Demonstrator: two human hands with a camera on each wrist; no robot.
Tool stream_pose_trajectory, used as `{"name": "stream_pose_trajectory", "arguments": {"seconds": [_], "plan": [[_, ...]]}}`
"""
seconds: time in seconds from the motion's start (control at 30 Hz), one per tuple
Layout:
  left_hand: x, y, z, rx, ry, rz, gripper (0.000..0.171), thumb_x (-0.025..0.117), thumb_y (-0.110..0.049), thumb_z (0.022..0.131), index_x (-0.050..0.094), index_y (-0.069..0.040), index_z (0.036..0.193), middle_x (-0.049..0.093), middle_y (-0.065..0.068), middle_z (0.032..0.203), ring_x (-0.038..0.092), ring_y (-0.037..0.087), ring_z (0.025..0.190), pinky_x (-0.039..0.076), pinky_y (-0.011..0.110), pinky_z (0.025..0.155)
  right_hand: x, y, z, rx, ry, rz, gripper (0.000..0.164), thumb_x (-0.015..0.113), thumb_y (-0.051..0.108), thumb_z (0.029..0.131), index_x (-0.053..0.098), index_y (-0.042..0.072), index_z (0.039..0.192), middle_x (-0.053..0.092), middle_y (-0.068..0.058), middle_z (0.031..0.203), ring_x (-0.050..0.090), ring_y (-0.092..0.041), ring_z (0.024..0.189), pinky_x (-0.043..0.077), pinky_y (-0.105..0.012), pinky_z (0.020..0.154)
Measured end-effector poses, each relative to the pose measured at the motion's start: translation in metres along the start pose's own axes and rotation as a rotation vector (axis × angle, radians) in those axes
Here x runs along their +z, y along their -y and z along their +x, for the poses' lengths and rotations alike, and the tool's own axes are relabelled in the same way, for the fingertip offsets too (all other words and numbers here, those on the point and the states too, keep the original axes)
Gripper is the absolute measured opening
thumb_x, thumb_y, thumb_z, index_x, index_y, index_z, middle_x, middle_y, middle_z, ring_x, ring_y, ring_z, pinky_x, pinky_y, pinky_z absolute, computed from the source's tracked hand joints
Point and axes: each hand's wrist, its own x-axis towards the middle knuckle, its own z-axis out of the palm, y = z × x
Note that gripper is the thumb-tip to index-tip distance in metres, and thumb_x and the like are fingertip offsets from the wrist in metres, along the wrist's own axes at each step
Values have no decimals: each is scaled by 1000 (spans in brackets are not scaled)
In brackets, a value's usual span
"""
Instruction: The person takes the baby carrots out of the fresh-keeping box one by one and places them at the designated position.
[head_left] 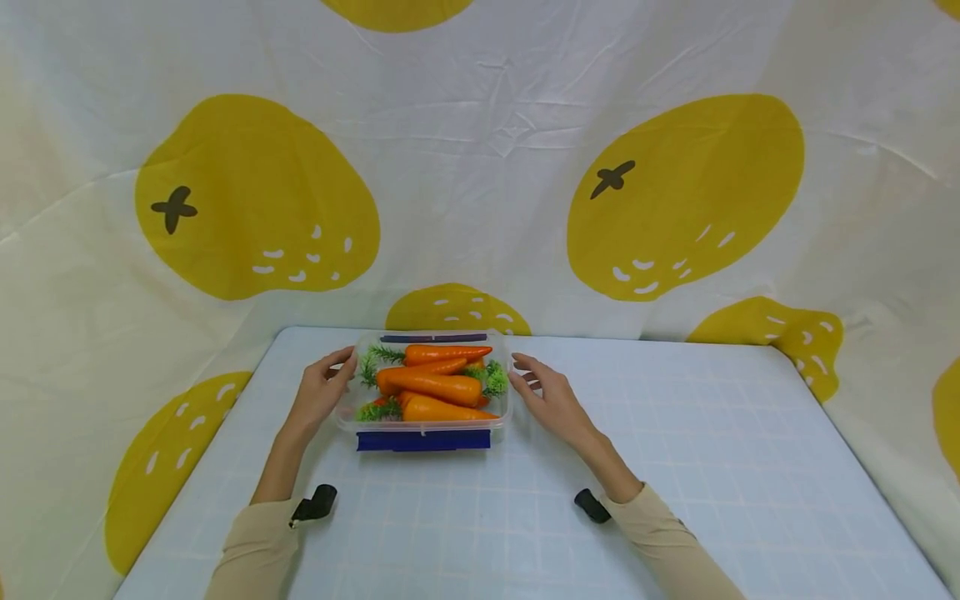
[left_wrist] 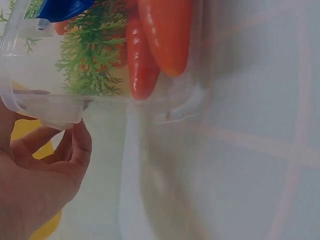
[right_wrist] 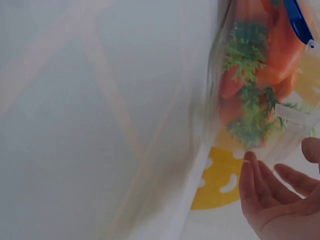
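Left hand [head_left: 318, 393] touches clear rectangular plastic box [head_left: 450, 426] of tapered orange carrots [head_left: 435, 386], clamping indeterminable; right hand [head_left: 553, 400] beside, fingers apart.

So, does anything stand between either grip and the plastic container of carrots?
Nothing visible: the left grip is at one end of the clear plastic container, the right grip at the other, no object between.
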Motion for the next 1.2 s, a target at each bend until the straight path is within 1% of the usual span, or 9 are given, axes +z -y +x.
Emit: {"name": "stream_pose_trajectory", "arguments": {"seconds": [0.1, 0.2, 0.3, 0.4, 0.57, 0.77, 0.97, 1.1, 1.2], "plan": [[-2, -1, 0, -20, 13, -20, 54, 54, -34, 108, 50, 0, 150, 59, 25, 136, 61, 28, 98, 52, 30, 75, 0, 1, 0, 2, 8, 16, 46, 57, 27, 108, 55, 2, 145, 64, -15, 138, 66, -28, 113, 56, -43, 94], [-4, -1, 0, -40, 28, -34, 54, 55, -33, 108, 49, -2, 151, 58, 26, 139, 62, 22, 96, 51, 30, 78, -1, 3, 1, 14, 12, 32, 46, 59, 27, 107, 56, 2, 145, 66, -16, 134, 67, -29, 113, 56, -42, 94], [-6, 0, 1, -59, 39, -61, 55, 55, -33, 108, 47, -3, 153, 55, 26, 143, 61, 13, 95, 50, 27, 79, -2, 6, 1, 46, 17, 68, 47, 61, 28, 105, 56, 4, 145, 67, -17, 131, 69, -29, 108, 57, -42, 92], [-6, -1, 2, -77, 41, -91, 56, 56, -34, 107, 47, -4, 154, 53, 25, 146, 61, 10, 97, 49, 26, 82, -3, 9, 2, 90, 26, 113, 48, 63, 27, 105, 55, 4, 146, 66, -18, 132, 71, -30, 104, 59, -41, 89], [-4, -2, 2, -107, 43, -115, 56, 58, -36, 106, 49, -6, 153, 52, 19, 150, 60, 18, 108, 49, 27, 90, -5, 13, 1, 158, 29, 176, 49, 65, 24, 103, 56, 3, 146, 65, -19, 134, 71, -30, 102, 59, -39, 86], [-2, -1, 0, -125, 42, -139, 57, 60, -39, 105, 51, -7, 152, 53, 18, 148, 58, 27, 112, 49, 28, 90, -8, 13, -1, 170, 44, 187, 51, 66, 26, 103, 55, 2, 146, 64, -19, 135, 71, -28, 102, 60, -36, 85], [2, -3, -4, -132, 53, -152, 58, 61, -40, 104, 52, -8, 151, 56, 18, 144, 58, 29, 112, 49, 29, 91, -14, 9, -7, 173, 45, 206, 52, 67, 24, 102, 54, 1, 147, 62, -21, 136, 70, -29, 104, 60, -36, 85], [6, -5, -5, -147, 58, -152, 59, 62, -41, 103, 52, -8, 151, 58, 17, 142, 59, 28, 113, 48, 27, 91, -19, 7, -11, 189, 50, 213, 52, 67, 24, 102, 53, 1, 147, 61, -22, 138, 70, -30, 106, 59, -35, 85], [12, -4, -6, -148, 64, -174, 60, 63, -41, 103, 51, -7, 152, 58, 17, 142, 60, 26, 113, 48, 26, 91, -24, 6, -15, 213, 58, 209, 53, 67, 24, 102, 53, 2, 148, 60, -22, 139, 69, -31, 107, 59, -36, 87]]}}
